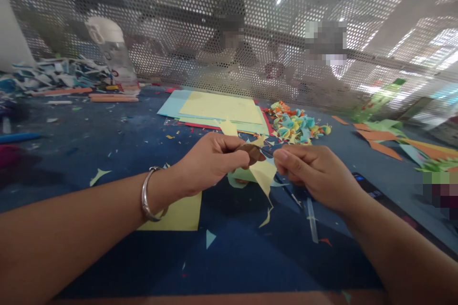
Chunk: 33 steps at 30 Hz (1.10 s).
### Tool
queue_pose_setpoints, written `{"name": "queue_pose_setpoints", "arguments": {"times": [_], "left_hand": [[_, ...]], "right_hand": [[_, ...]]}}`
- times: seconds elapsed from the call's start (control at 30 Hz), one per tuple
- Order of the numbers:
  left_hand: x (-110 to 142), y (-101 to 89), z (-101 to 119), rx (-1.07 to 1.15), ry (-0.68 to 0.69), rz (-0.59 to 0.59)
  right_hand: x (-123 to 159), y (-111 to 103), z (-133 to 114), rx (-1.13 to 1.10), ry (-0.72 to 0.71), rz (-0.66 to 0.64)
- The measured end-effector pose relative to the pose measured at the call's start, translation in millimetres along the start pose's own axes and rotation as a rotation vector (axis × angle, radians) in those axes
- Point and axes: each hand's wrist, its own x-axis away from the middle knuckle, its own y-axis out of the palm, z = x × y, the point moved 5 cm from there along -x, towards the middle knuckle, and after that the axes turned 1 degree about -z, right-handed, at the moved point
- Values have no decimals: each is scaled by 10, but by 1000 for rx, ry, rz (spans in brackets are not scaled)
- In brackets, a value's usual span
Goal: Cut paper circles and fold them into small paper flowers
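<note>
My left hand (223, 157), with a silver bangle at the wrist, pinches a small brown curved piece (253, 152) in front of me. Its material is unclear. Close to its right side, my right hand (307, 167) is closed on a thin dark tool (267, 151) whose tip points at the brown piece. The fingers hide most of the tool. Cut yellow paper (264, 176) hangs just below the hands, tapering to a narrow curl. A yellow sheet (182, 214) lies partly under my left wrist.
Stacked coloured sheets (222, 107) lie ahead, beside a heap of small folded paper pieces (295, 124). A perforated metal screen (179, 24) stands behind. A clear bottle (119, 64) is at left. A phone (393, 209) and orange paper strips (381, 136) lie at right.
</note>
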Motion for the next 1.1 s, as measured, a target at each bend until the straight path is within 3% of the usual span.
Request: {"name": "queue_pose_setpoints", "arguments": {"times": [0.33, 1.1], "left_hand": [[-6, 30, -40, 125, 60, -131], [-9, 2, -33, 34, -1, -121]], "right_hand": [[2, 26, 11, -19, 32, 14], [5, 20, 32, -14, 31, 11]]}}
